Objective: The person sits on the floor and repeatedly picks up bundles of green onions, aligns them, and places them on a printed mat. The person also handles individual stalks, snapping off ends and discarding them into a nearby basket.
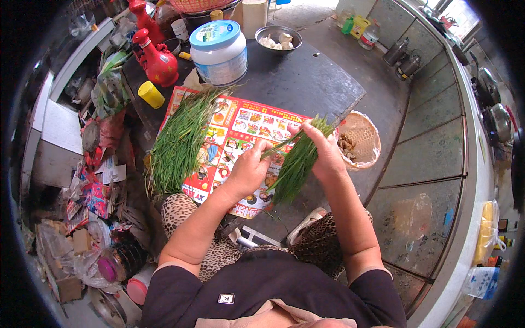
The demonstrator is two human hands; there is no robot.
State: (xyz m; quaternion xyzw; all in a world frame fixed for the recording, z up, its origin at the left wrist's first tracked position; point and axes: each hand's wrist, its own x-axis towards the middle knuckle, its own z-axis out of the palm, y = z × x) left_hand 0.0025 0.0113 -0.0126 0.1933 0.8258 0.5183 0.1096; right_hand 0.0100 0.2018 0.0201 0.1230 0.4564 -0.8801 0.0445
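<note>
In my right hand [325, 153] is a bunch of green Chinese chives [296, 170], its pale cut ends up by my thumb and its leaves hanging down over the table's edge. My left hand [251, 167] pinches a few chive stalks [279, 148] that stretch across to the bunch. A larger heap of chives [180, 141] lies to the left, on a red and white printed flyer [256, 123]. The flyer is spread on a dark low table [311, 78], below and between my hands.
Behind the flyer stand a white tub with a blue lid [219, 53], a metal bowl of garlic [279, 39], red bottles [158, 61] and a yellow cup [151, 95]. A lined waste basket [361, 139] sits right of the table. Clutter [94, 229] fills the left; cabinets [426, 160] line the right.
</note>
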